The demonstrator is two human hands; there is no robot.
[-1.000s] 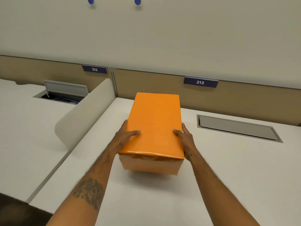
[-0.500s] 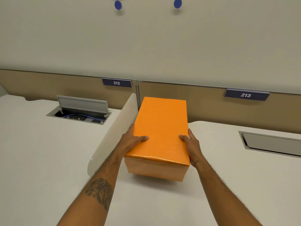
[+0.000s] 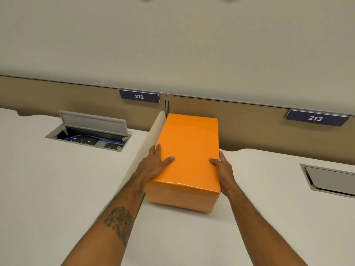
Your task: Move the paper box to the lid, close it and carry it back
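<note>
Fingers (image 3: 215, 161) of the right hand (image 3: 223, 169) lie on the lid (image 3: 189, 150), thumb on top, the rest wrapped down the right side. Left hand (image 3: 155, 164) mirrors this: thumb flat on the lid, other fingers curled over the left long edge. Both hands clamp the closed paper box (image 3: 180, 196) between them.

Change over the last second: the box and both arms have travelled leftward. A second ago the box sat nearer the 213 label (image 3: 315, 118); now its far end lines up with the seam between 212 label (image 3: 139, 96) and 213, its left side just beside the curved divider panel (image 3: 148, 139). The shadow under the near edge looks thinner than before; I cannot tell for certain whether the base is touching the tabletop (image 3: 192, 237) or just above it.

Judgement: lid is on and seated, so closing is done; this is the carry-back leg, well along.

Containers: paper box shut, contents hidden. Left cable well (image 3: 88, 138) has its grey flap (image 3: 94, 122) raised, with blue cables and sockets inside. Right cable well (image 3: 332, 179) has its flap down; nothing visible inside.
</note>
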